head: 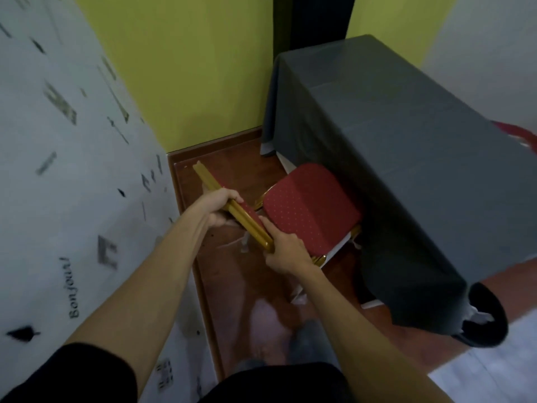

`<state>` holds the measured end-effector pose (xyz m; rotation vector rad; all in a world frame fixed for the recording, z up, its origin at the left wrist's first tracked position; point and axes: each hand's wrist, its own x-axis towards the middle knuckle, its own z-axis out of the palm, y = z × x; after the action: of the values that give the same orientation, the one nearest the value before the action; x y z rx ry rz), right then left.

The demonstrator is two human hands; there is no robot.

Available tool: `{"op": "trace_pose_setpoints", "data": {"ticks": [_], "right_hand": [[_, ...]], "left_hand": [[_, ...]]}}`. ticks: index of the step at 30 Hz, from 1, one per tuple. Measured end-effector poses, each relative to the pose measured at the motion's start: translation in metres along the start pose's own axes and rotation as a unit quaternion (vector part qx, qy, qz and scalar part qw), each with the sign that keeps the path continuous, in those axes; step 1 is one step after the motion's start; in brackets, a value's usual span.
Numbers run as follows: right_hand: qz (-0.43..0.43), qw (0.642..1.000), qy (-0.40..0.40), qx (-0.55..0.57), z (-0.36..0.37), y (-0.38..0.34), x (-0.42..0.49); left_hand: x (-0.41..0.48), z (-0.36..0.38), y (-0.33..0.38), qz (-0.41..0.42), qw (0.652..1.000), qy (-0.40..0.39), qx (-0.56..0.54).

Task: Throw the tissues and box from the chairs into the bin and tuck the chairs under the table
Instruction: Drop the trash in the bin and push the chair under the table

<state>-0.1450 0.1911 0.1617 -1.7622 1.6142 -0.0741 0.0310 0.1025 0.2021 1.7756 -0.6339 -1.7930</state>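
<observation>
A chair with a red dotted seat (311,205) and a gold frame stands at the near side of the table, which is draped in a dark grey cloth (406,158). The seat's far part reaches under the cloth's edge. Both hands grip the top of the chair's gold backrest (232,199): my left hand (220,207) near its middle, my right hand (286,251) at its near end. The seat has nothing lying on it. A black bin (488,315) with white paper inside stands by the table's near corner, half hidden by the cloth.
A white wall with printed lettering (72,184) runs close on the left, a yellow-green wall (189,68) at the back. The strip of brown floor (250,286) between wall and table is narrow. Part of another red chair (517,133) shows past the table's right edge.
</observation>
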Motion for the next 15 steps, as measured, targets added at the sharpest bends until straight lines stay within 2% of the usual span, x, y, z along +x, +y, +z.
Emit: {"op": "trace_pose_setpoints", "data": {"ticks": [7, 15], "right_hand": [[0.005, 0.996, 0.046, 0.076, -0.030, 0.019, 0.039], [0.017, 0.996, 0.040, 0.074, -0.083, 0.044, 0.109]], "left_hand": [[0.041, 0.038, 0.054, -0.009, 1.000, -0.005, 0.026], [0.098, 0.085, 0.118, -0.008, 0.998, 0.015, 0.056]]}}
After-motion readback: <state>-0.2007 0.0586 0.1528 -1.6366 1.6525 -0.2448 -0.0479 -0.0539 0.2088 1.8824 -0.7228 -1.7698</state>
